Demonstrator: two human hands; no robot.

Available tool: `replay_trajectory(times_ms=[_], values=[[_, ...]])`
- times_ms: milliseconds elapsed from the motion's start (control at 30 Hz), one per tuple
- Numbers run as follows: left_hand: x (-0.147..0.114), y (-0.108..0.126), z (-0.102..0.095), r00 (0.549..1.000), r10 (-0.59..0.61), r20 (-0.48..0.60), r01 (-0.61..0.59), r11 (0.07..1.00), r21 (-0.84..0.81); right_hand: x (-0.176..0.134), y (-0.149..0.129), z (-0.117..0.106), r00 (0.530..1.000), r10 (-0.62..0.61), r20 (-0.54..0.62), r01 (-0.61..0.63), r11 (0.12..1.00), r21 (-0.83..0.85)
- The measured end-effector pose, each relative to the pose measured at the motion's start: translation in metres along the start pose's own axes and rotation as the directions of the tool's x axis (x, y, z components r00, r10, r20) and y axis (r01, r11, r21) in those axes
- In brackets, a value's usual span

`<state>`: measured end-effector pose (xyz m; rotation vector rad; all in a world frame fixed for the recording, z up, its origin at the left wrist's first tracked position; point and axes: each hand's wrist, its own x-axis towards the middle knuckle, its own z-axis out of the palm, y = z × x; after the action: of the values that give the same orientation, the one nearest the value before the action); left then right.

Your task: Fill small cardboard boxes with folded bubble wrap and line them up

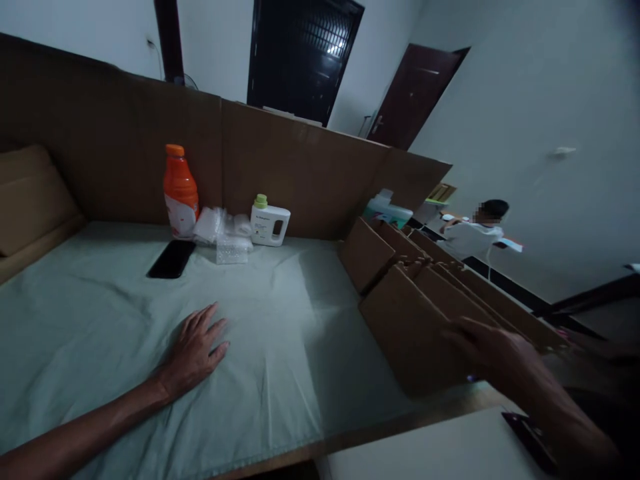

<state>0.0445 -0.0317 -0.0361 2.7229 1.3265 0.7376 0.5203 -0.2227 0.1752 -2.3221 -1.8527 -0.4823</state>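
My left hand (194, 352) rests on the pale green cloth (270, 333), its fingers stretched out and spread, with nothing in it. A black phone (172, 259) lies flat on the cloth beyond that hand. My right hand (493, 347) is at the near end of the cardboard box (405, 327) on the right. Its fingers are blurred in the dim light, so whether they grip anything is unclear. Further back stand an orange bottle (181, 190), crumpled bubble wrap (233, 248) and a white jug with a green cap (263, 223).
Tall cardboard panels (300, 160) wall off the back of the table. A bottle of blue-green liquid (387, 212) stands behind the box at the right. A white surface (420, 447) lies at the lower right. Another person (473, 233) is further off at the right.
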Motion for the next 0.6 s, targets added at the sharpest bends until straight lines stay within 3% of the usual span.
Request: replay_trajectory(times_ms=[100, 200, 333, 433, 500, 600], values=[[-0.001, -0.003, 0.003, 0.998, -0.025, -0.055, 0.021, 0.997, -0.079, -0.021, -0.036, -0.012, 0.987, -0.138, -0.085, 0.144, 0.987, 0.07], [-0.001, -0.007, 0.006, 0.996, -0.044, -0.08, 0.032, 0.989, -0.142, -0.032, -0.079, -0.019, 0.941, -0.289, -0.178, 0.315, 0.939, 0.139], [0.001, -0.014, 0.008, 0.995, -0.058, -0.081, 0.039, 0.975, -0.219, -0.022, -0.138, -0.021, 0.868, -0.443, -0.225, 0.487, 0.847, 0.214], [-0.003, -0.015, 0.005, 0.995, -0.049, -0.086, 0.026, 0.968, -0.249, -0.013, -0.164, -0.018, 0.795, -0.535, -0.285, 0.6, 0.762, 0.245], [-0.008, -0.012, 0.001, 0.995, -0.029, -0.091, 0.003, 0.961, -0.278, -0.013, -0.165, -0.016, 0.772, -0.53, -0.351, 0.621, 0.747, 0.237], [-0.013, -0.004, -0.007, 0.997, 0.001, -0.078, -0.028, 0.94, -0.34, -0.027, -0.145, -0.011, 0.83, -0.351, -0.433, 0.491, 0.828, 0.27]])
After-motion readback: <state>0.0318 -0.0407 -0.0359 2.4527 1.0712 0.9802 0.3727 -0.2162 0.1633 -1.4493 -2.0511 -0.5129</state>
